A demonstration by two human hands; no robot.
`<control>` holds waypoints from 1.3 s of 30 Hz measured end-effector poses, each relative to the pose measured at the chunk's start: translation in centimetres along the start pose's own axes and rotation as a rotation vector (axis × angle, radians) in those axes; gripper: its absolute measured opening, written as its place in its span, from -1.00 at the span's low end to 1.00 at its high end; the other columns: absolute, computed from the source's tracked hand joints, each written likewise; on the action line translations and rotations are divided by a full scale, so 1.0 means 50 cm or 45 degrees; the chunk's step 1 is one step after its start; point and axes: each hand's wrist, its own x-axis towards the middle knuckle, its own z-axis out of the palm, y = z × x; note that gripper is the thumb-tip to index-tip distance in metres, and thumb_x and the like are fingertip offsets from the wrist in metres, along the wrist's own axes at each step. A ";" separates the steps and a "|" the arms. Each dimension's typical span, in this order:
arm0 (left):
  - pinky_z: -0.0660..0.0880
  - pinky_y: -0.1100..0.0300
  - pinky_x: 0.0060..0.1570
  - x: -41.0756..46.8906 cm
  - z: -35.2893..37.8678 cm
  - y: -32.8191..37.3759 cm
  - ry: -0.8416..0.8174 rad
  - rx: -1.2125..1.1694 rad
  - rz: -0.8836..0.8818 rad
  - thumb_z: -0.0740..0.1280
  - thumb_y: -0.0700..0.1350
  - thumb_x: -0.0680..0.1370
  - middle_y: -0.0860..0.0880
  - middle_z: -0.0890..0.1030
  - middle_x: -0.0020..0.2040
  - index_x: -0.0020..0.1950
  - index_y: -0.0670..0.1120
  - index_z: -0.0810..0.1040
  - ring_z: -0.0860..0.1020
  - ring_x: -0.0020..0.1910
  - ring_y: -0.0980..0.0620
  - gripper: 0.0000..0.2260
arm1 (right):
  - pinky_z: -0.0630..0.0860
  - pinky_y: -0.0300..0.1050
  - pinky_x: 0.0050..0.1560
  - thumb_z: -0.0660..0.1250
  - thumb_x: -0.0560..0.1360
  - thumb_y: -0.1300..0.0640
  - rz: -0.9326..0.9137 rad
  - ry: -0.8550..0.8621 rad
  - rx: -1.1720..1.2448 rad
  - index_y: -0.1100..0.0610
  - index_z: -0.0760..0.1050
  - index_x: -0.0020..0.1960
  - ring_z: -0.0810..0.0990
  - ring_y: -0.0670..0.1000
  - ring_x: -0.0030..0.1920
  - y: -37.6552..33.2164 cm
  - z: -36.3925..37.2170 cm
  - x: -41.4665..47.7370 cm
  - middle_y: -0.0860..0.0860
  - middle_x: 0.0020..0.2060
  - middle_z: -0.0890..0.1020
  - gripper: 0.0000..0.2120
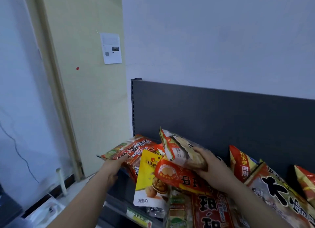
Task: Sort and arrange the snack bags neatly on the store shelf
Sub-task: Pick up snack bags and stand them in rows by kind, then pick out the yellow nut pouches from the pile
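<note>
At the bottom of the frame, a big red bag with black characters lies at the front of the shelf. A yellow walnut bag hangs over the edge to its left, above a green price tag. To the right, a pale bag with large black characters leans among the pile.

Two bare forearms reach in from the lower edge. The left hand, centre left, grips the near end of a red bag at the shelf's left end, thumb on top and fingers curled beneath. The right hand, centre right, clasps a clear bag with red trim, lifted and tilted above the heap; its fingers wrap the bag's right side. Under that bag lies another red pack bearing a round emblem.

Behind the right wrist stands an orange bag, and a further orange bag shows at the right edge. The shelf's dark grey back panel rises behind them all.

Farther off, a white pipe stands at lower left by a beige door, which carries a paper notice and a small red sticker.
</note>
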 end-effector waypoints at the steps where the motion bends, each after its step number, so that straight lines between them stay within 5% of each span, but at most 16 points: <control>1: 0.38 -0.03 0.23 0.011 0.003 -0.009 -0.045 -0.035 -0.052 0.53 -0.04 0.40 -0.16 0.62 0.10 0.23 -0.20 0.50 0.53 0.12 -0.17 -0.51 | 0.31 -0.13 0.33 0.37 0.52 0.05 0.014 -0.035 -0.019 -0.23 0.14 0.48 0.33 -0.04 0.42 0.001 0.003 -0.001 -0.17 0.45 0.29 -0.36; 4: 0.40 0.00 0.05 0.031 0.019 -0.014 -0.063 -0.169 -0.082 0.44 -0.07 0.51 -0.12 0.57 -0.11 0.00 -0.13 0.48 0.51 -0.13 -0.10 -0.79 | 0.38 -0.13 0.28 0.40 0.50 0.06 0.036 -0.096 0.001 -0.23 0.12 0.49 0.37 -0.05 0.37 0.009 0.004 0.004 -0.17 0.45 0.26 -0.31; 8: 0.51 -0.07 0.10 0.070 0.034 -0.013 -0.167 -0.317 -0.162 0.50 -0.11 0.43 -0.19 0.63 0.09 0.26 -0.20 0.47 0.60 0.05 -0.18 -0.55 | 0.43 -0.09 0.26 0.44 0.45 0.02 0.070 -0.119 0.040 -0.33 0.15 0.42 0.39 -0.07 0.33 0.026 0.006 0.011 -0.20 0.41 0.29 -0.30; 14: 0.56 -0.05 -0.23 0.097 0.045 0.010 0.074 -0.438 -0.032 0.23 -0.24 0.63 -0.22 0.61 -0.08 0.10 -0.17 0.47 0.60 -0.23 -0.17 -0.92 | 0.48 -0.02 0.23 0.44 0.43 -0.01 0.072 -0.138 0.055 -0.40 0.15 0.36 0.42 -0.07 0.30 0.039 0.012 0.014 -0.24 0.39 0.29 -0.32; 19: 0.54 -0.21 0.05 0.074 0.000 0.058 0.244 -0.579 0.254 0.20 -0.28 0.62 -0.19 0.58 -0.06 -0.16 -0.09 0.39 0.60 -0.12 -0.19 -0.82 | 0.34 -0.27 0.16 0.43 0.47 0.09 0.053 -0.154 0.092 -0.22 0.19 0.47 0.37 -0.11 0.29 0.037 0.016 0.013 -0.17 0.41 0.26 -0.31; 23: 0.53 -0.16 0.12 0.036 -0.054 0.117 0.262 -0.770 0.408 0.17 -0.29 0.63 -0.09 0.61 0.03 -0.10 -0.03 0.41 0.62 -0.08 -0.08 -0.81 | 0.33 -0.28 0.13 0.42 0.47 0.12 0.034 -0.180 0.078 -0.22 0.17 0.47 0.34 -0.14 0.25 0.031 0.012 0.013 -0.16 0.41 0.23 -0.31; 26: 0.58 -0.11 0.06 -0.001 -0.074 0.163 0.167 -0.840 0.464 0.19 -0.27 0.63 -0.10 0.63 0.14 0.09 -0.08 0.46 0.65 -0.04 -0.05 -0.88 | 0.42 -0.26 0.16 0.43 0.42 0.10 0.063 -0.272 0.175 -0.27 0.19 0.44 0.38 -0.10 0.28 0.033 0.001 0.019 -0.16 0.40 0.23 -0.29; 29: 0.59 -0.11 0.03 -0.051 -0.061 0.191 0.051 -0.799 0.483 0.20 -0.21 0.65 -0.09 0.64 0.16 0.34 -0.11 0.41 0.66 0.03 -0.07 -0.74 | 0.40 -0.34 0.04 0.40 0.43 -0.02 0.094 -0.376 0.408 -0.21 0.32 0.40 0.40 -0.12 0.23 0.020 -0.025 0.021 -0.14 0.33 0.31 -0.43; 32: 0.60 -0.07 -0.05 -0.116 -0.014 0.200 -0.088 -0.671 0.493 0.20 -0.20 0.65 -0.11 0.66 0.09 0.23 -0.10 0.46 0.66 0.00 -0.09 -0.83 | 0.41 -0.31 0.03 0.33 0.54 0.01 0.117 -0.165 0.733 -0.06 0.52 0.25 0.49 -0.19 0.08 0.000 -0.049 0.031 -0.11 0.20 0.50 -0.72; 34: 0.63 -0.02 -0.17 -0.155 0.024 0.196 -0.194 -0.603 0.495 0.20 -0.21 0.65 -0.13 0.66 0.04 0.08 -0.10 0.48 0.67 -0.11 -0.07 -0.91 | 0.41 -0.17 0.22 0.27 0.59 0.03 0.171 0.094 0.973 -0.10 0.53 0.17 0.54 -0.17 0.11 -0.011 -0.068 0.042 -0.10 0.19 0.57 -0.82; 36: 0.64 0.07 -0.32 -0.186 0.061 0.189 -0.307 -0.540 0.482 0.20 -0.21 0.65 -0.12 0.68 -0.05 0.02 -0.10 0.48 0.69 -0.23 -0.04 -0.92 | 0.40 0.02 0.32 0.23 0.59 -0.08 0.240 0.201 1.233 -0.07 0.49 0.26 0.57 -0.04 0.17 -0.027 -0.098 0.043 -0.05 0.20 0.59 -0.73; 39: 0.63 0.09 -0.36 -0.218 0.115 0.181 -0.455 -0.447 0.444 0.22 -0.17 0.64 -0.13 0.70 -0.09 0.07 -0.11 0.49 0.70 -0.26 -0.05 -0.93 | 0.53 0.13 0.18 0.27 0.54 -0.13 0.153 0.160 1.371 0.00 0.51 0.28 0.65 0.10 0.12 -0.047 -0.150 0.023 0.02 0.11 0.67 -0.62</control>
